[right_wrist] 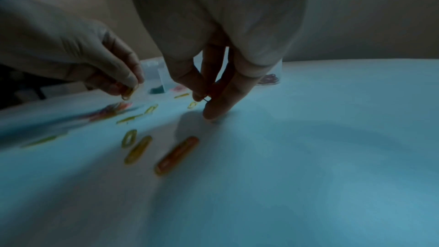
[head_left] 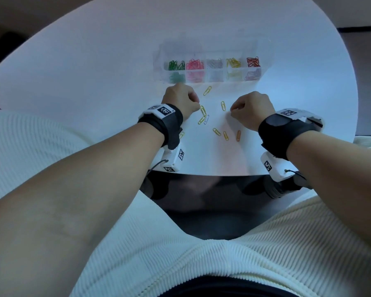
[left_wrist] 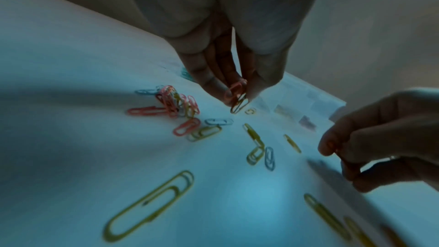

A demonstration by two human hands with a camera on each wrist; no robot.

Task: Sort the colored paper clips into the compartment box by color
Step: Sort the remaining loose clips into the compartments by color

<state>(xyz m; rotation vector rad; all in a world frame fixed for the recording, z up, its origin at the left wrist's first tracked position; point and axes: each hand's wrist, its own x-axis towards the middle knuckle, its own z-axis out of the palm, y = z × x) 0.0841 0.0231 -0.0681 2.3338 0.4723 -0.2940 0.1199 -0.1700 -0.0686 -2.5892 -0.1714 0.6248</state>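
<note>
The clear compartment box point(head_left: 212, 79) stands at the back, its cells holding green, pink, pale, yellow and red clips. My left hand point(head_left: 196, 102) hovers just in front of the box's left end; in the left wrist view its fingertips point(left_wrist: 255, 89) pinch a pink clip point(left_wrist: 234, 91) together with a yellow one point(left_wrist: 240, 105). My right hand point(head_left: 232, 108) is to the right, and in the right wrist view it point(right_wrist: 204, 99) pinches a small red clip point(right_wrist: 210, 92) just above the table. Several yellow clips point(head_left: 223, 106) lie between the hands.
A heap of pink and mixed clips point(left_wrist: 174, 103) lies left of my left hand. An orange clip point(head_left: 238, 135) and a blue one point(head_left: 206, 119) lie among the yellow ones. The round white table point(head_left: 94, 61) ends near my body; its right part is bare.
</note>
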